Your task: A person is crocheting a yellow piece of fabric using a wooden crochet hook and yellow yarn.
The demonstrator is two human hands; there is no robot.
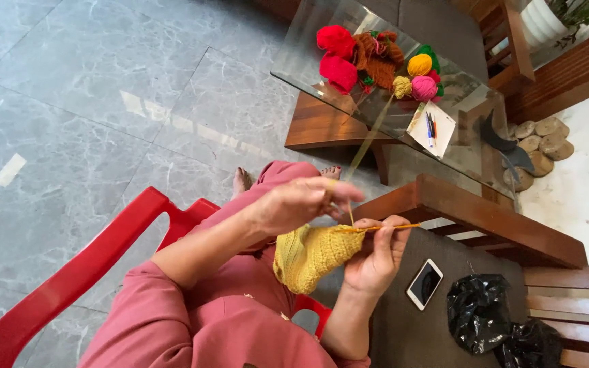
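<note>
Mid-stitch: right hand (376, 255) pinches hook (386, 227) at yellow piece (311, 255), left hand (301, 203) grips yarn (366, 143) (taut to table (301, 58)); next loop needs steady tension

The left hand (301, 203) was raised above the right hand (376, 255), fingers loosely curled and pinched. The right hand sat palm up, fingers closed in a pinch, forearm rising toward it.

Bare grey floor (103, 116) lies open past the red chair arm (90, 266), while ahead the glass table (308, 61) with its yarn balls (376, 61) and the wooden bench (472, 218) close in tightly.
</note>
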